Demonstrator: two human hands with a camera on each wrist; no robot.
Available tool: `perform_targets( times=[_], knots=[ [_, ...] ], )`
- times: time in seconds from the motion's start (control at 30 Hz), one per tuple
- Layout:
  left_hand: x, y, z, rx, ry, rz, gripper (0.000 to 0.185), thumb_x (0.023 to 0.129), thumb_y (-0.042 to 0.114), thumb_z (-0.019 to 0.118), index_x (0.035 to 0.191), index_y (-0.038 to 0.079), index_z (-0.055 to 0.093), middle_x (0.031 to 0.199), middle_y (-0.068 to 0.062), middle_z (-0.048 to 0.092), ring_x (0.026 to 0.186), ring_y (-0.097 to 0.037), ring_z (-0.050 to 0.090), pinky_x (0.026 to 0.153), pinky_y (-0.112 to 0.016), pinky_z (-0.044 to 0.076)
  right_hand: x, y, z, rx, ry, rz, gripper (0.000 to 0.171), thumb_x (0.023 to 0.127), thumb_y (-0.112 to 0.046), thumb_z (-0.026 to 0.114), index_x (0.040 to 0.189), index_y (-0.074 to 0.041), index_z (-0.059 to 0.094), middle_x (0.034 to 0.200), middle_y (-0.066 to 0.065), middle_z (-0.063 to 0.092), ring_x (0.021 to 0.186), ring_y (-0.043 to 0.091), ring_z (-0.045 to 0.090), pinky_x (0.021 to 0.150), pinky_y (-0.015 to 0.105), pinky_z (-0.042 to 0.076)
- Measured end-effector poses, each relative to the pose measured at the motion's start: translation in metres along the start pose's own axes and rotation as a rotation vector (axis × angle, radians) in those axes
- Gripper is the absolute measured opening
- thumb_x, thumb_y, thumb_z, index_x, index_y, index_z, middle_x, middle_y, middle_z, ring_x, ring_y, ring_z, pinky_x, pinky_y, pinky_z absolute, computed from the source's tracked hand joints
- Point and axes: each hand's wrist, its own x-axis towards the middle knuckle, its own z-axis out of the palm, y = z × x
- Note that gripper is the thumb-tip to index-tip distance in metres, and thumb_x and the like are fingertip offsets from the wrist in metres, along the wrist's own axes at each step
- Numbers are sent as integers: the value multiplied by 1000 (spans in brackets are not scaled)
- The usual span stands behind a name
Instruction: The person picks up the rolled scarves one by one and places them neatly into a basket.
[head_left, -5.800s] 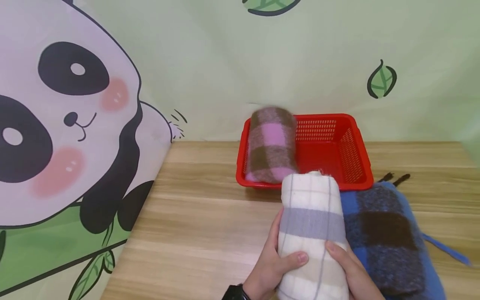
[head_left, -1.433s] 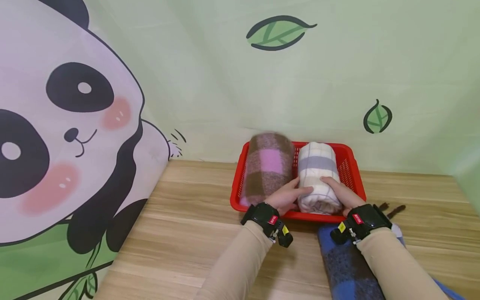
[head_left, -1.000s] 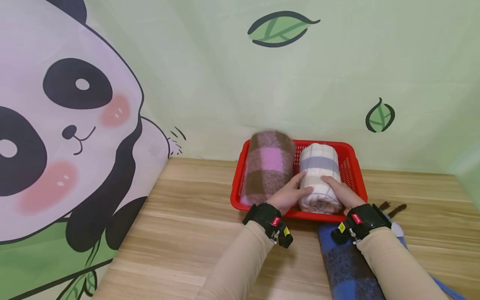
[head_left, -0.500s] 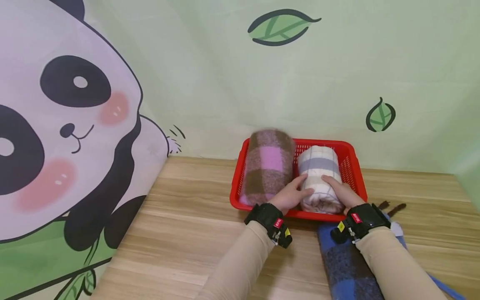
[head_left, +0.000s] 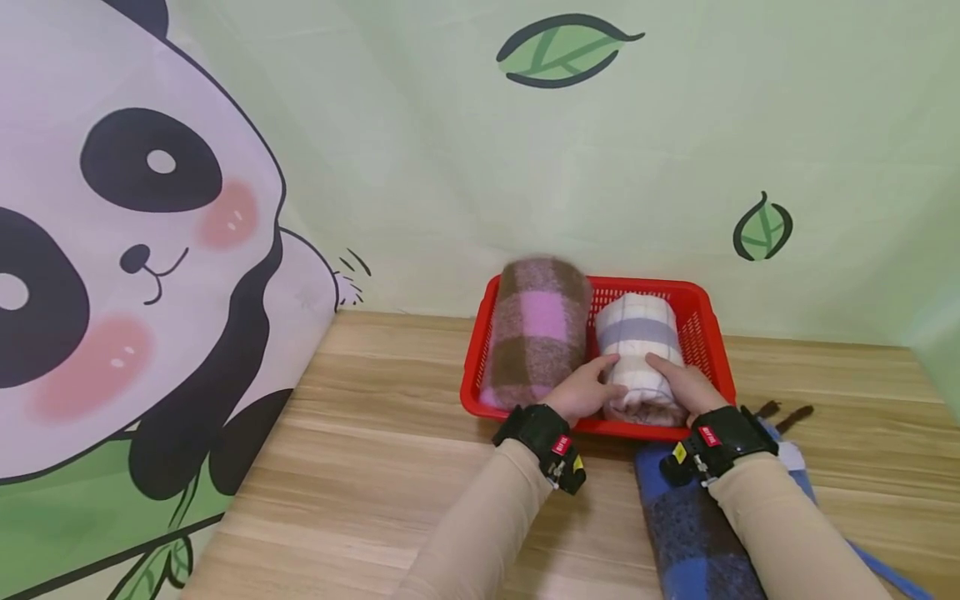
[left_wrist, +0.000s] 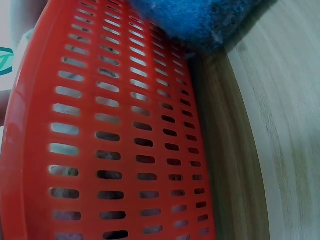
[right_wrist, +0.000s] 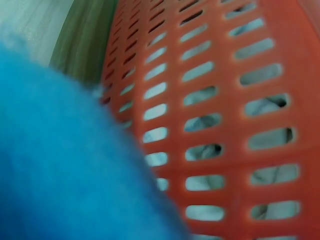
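In the head view a white plaid rolled scarf (head_left: 639, 333) with a grey-blue band lies in the right part of a red plastic basket (head_left: 622, 430). My left hand (head_left: 582, 392) holds its left side and my right hand (head_left: 690, 388) its right side, both thumbs toward its top. The other fingers are mostly hidden between roll and basket. Left of it, in the same basket, lies a brown and pink checked rolled scarf (head_left: 542, 333). Both wrist views look at the slotted basket wall (left_wrist: 37, 165); no fingers show clearly there.
A blue and dark checked scarf (head_left: 693, 533) lies on the wooden table (head_left: 360, 500) in front of the basket, partly under the right forearm, with dark tassels (head_left: 795, 418). Behind the basket stands a pale green backdrop (head_left: 420, 167) with a panda print.
Earlier both hands held the white plaid roll in front of the basket; now it lies inside, beside the brown and pink one. Over the last second it has shifted slightly toward the basket's near side.
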Motion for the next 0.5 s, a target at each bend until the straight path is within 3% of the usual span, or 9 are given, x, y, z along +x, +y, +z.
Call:
perform_targets(
  times=[0.17, 0.3, 0.4, 0.5],
  knots=[
    [0, 2, 0, 45, 3, -10, 55, 88, 15, 63, 140, 15, 43, 136, -6, 46, 113, -13, 43, 96, -27, 35, -1, -1, -1, 5, 11, -17, 82, 93, -51, 42, 139, 12, 17, 123, 24, 38, 97, 27, 46, 69, 26, 46],
    [-1, 3, 1, 55, 1, -13, 56, 86, 13, 65, 138, 16, 45, 134, -6, 47, 110, -13, 44, 94, -25, 36, 0, -1, -1, 42, 34, -14, 85, 93, -46, 45, 143, 10, 5, 137, 29, 24, 115, 36, 34, 89, 36, 40],
    [-1, 2, 2, 11, -15, 4, 53, 86, 6, 64, 136, 13, 47, 136, -7, 46, 112, -12, 42, 94, -24, 36, 2, 1, -2, 96, 40, -42, 83, 94, -40, 47, 144, 8, 1, 143, 29, 17, 123, 37, 27, 100, 42, 32],
    [-1, 2, 2, -66, -41, 33, 49, 86, -4, 59, 132, 8, 47, 140, -11, 41, 119, -11, 38, 96, -24, 34, 3, 2, -3, 153, 28, -69, 82, 94, -35, 50, 144, 7, 0, 144, 28, 15, 125, 37, 27, 103, 44, 29]
  ],
)
